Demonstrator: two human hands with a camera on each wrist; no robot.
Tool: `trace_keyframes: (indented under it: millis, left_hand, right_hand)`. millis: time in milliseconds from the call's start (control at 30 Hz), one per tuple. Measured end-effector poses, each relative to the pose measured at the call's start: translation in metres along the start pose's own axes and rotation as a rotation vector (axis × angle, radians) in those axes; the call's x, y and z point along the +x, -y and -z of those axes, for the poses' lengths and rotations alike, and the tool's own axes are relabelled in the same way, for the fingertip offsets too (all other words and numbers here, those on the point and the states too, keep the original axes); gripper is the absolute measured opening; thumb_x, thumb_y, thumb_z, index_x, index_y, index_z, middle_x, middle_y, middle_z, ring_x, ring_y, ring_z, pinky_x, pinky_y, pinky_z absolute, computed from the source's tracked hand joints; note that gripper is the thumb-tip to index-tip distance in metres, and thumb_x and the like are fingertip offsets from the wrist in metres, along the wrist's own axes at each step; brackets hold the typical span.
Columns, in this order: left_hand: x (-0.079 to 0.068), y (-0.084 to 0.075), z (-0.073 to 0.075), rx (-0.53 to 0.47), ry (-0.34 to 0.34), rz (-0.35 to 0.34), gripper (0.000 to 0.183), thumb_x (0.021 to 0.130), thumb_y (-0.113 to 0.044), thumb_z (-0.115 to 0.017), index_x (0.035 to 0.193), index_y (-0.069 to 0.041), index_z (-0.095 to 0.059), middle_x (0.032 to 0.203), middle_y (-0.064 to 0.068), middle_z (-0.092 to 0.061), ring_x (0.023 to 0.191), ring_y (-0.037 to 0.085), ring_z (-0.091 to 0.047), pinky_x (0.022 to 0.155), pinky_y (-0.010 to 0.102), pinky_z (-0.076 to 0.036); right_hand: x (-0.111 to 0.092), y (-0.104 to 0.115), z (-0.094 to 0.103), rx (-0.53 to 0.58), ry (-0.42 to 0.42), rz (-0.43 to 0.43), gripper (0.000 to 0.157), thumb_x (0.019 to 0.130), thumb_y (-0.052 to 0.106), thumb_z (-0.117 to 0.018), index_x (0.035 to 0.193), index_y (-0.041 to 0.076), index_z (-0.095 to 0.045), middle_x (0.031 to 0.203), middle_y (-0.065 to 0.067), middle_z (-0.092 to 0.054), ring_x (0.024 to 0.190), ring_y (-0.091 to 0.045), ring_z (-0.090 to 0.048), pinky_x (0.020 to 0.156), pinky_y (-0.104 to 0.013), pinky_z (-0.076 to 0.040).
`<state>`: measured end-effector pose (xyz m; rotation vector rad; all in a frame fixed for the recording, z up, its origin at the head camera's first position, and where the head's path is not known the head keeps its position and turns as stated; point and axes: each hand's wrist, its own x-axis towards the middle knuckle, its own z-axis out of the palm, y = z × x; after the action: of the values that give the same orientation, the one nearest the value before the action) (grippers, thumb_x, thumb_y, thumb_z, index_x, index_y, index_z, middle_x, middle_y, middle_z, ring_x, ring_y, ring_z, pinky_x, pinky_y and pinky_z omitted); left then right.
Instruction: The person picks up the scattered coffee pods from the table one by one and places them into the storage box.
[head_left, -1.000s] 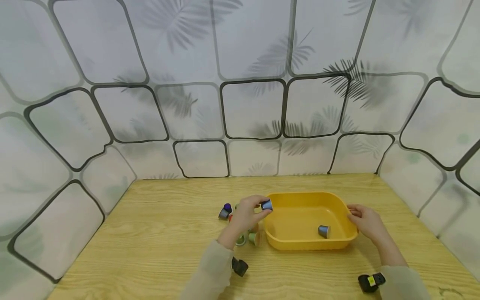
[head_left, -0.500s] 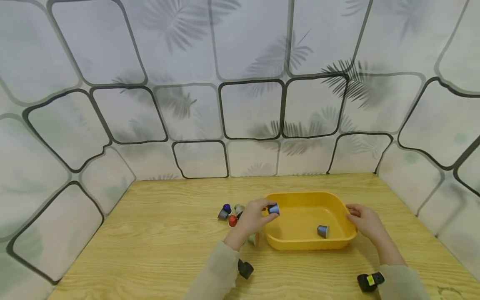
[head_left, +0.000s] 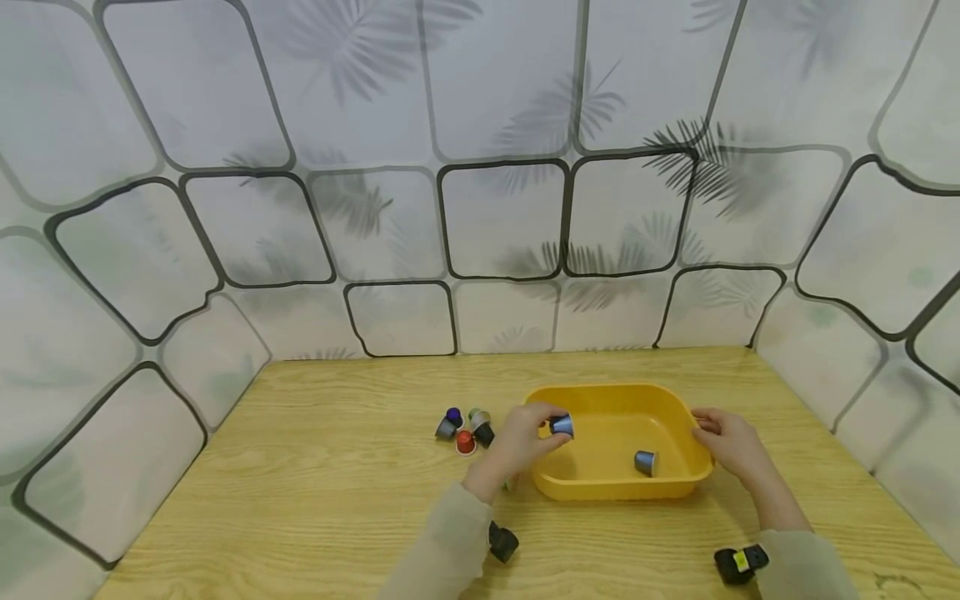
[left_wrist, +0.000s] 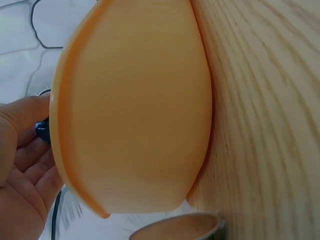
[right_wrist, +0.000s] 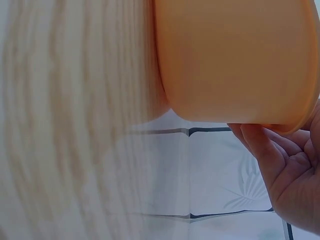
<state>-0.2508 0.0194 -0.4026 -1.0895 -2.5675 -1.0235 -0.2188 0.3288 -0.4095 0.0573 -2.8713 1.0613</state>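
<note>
My left hand (head_left: 517, 442) pinches a blue coffee capsule (head_left: 562, 425) between thumb and fingers, above the left part of a yellow tray (head_left: 622, 491). Only the dark end of that capsule shows past the tray's rim in the left wrist view. Inside the tray, toward its front right, another blue coffee capsule (head_left: 646, 462) lies on its side. At the tray's right end my right hand (head_left: 731, 442) grips the rim, fingers against the outer wall and under the lip (right_wrist: 285, 165).
Left of the tray is a loose group of capsules: a red one (head_left: 466, 442), a purple one (head_left: 453, 414), a grey one (head_left: 446, 429) and a black one (head_left: 483, 434) among them. My left forearm partly covers a green capsule (head_left: 511, 482). A patterned cloth wall (head_left: 502, 217) stands behind the table.
My left hand has moved right with the blue capsule, from the tray's left rim to over its inside. More of the red and black capsules shows now. The right hand stays at the rim.
</note>
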Motion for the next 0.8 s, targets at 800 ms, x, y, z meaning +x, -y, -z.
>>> trace_keyframes:
  millis: [800]
  left_hand:
    - [0.022,-0.027,-0.036,0.109,0.152,0.012,0.027,0.082,-0.027,-0.064,0.105,-0.012,-0.063,0.095,-0.007,-0.062,0.081,-0.001,-0.054,0.068,0.011,-0.042]
  right_hand:
    - [-0.004,0.0,-0.002,0.01,-0.011,-0.005,0.039,0.09,0.007,-0.049,0.119,-0.017,-0.041,0.108,-0.035,-0.049,0.097,-0.043,-0.051,0.072,-0.042,-0.049]
